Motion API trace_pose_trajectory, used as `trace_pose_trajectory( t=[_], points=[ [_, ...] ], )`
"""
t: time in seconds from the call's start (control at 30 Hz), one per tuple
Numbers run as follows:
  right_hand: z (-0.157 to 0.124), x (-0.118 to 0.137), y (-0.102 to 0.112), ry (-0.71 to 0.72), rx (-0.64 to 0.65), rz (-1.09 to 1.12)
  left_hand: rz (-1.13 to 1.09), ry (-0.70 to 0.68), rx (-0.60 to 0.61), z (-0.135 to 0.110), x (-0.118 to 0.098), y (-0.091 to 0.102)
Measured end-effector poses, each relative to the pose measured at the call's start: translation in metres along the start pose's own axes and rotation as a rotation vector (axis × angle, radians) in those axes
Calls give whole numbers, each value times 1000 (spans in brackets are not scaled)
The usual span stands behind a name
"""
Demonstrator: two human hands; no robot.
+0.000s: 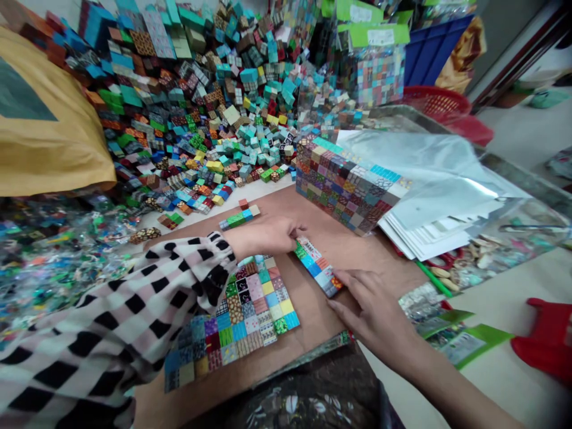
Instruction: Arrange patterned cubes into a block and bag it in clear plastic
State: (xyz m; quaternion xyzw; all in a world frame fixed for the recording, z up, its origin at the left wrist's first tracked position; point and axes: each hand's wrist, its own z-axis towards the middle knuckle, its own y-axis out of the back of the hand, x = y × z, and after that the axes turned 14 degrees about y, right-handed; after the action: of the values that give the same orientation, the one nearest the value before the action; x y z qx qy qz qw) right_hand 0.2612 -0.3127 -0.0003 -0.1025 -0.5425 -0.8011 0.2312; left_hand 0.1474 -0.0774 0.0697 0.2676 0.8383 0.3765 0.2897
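Note:
A short double row of small patterned cubes (pixel 316 266) lies on a brown board (pixel 353 247). My left hand (pixel 263 235) pinches its far end, fingers closed against the cubes. My right hand (pixel 373 307) presses its near end with fingers stretched flat on the board. A flat square of joined cubes (pixel 243 313) lies just left of the row, partly under my checked sleeve. A short line of loose cubes (pixel 239 217) sits beyond my left hand.
A big heap of coloured cubes (pixel 201 101) fills the back. A stacked cube block (pixel 346 185) stands on the board's far side beside clear plastic bags (pixel 429 190). Bagged cube sets (pixel 375 65), red baskets (pixel 440 107), a red stool (pixel 547 339).

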Motion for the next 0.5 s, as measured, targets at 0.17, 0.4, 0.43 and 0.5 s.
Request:
trace_pose_trajectory(
  t=[0.17,0.4,0.43,0.5],
  points=[
    [-1,3,-3,44,44,26,-130,5,13,4,4,-5],
    [-2,1,-16,188,1,-197,-88,97,-2,-11,-17,4],
    [-3,1,-17,197,-10,-199,-91,107,-5,-11,-17,4],
    [-2,2,-18,209,-27,-198,-113,118,-5,-9,-17,3]
  ],
)
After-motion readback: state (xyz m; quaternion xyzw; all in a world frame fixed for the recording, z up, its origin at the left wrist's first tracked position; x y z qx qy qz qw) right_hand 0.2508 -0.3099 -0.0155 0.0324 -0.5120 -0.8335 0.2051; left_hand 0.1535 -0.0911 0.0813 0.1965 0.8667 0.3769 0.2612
